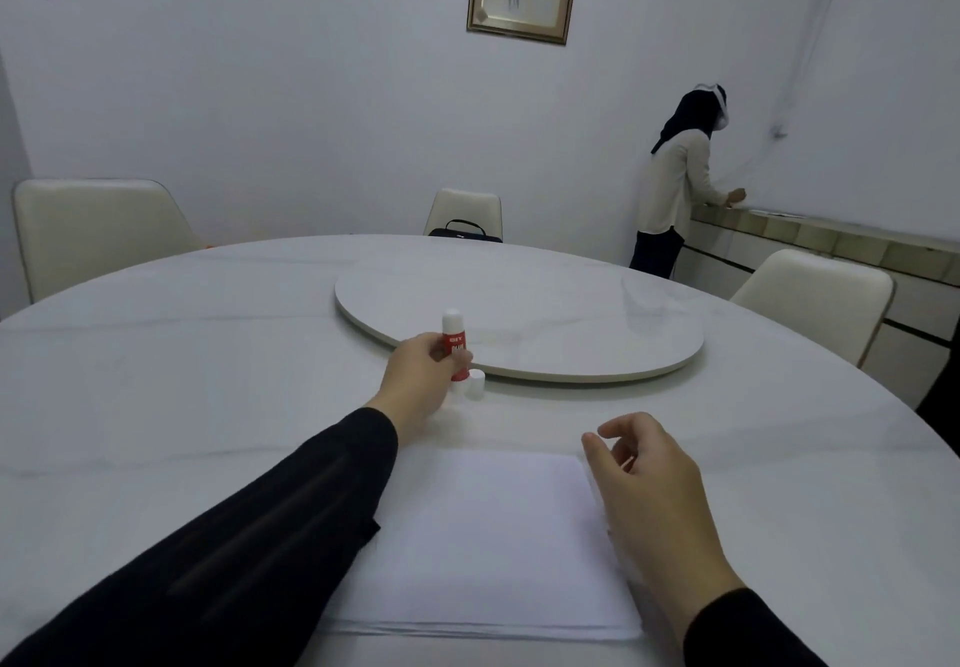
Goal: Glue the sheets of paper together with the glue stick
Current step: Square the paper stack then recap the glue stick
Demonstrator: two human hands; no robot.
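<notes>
White sheets of paper (483, 541) lie stacked flat on the round white table (156, 396) in front of me. A red and white glue stick (453, 336) stands upright beyond the paper. My left hand (418, 383) grips it around the lower body. Its white cap (475, 384) sits on the table just right of the stick. My right hand (649, 489) hovers over the right edge of the paper with fingers loosely curled, holding nothing.
A white turntable (545, 323) sits in the table's middle, just behind the glue stick. Cream chairs (93, 229) stand around the table, one with a dark bag (465, 232). A person (675, 183) stands at a counter at the right wall.
</notes>
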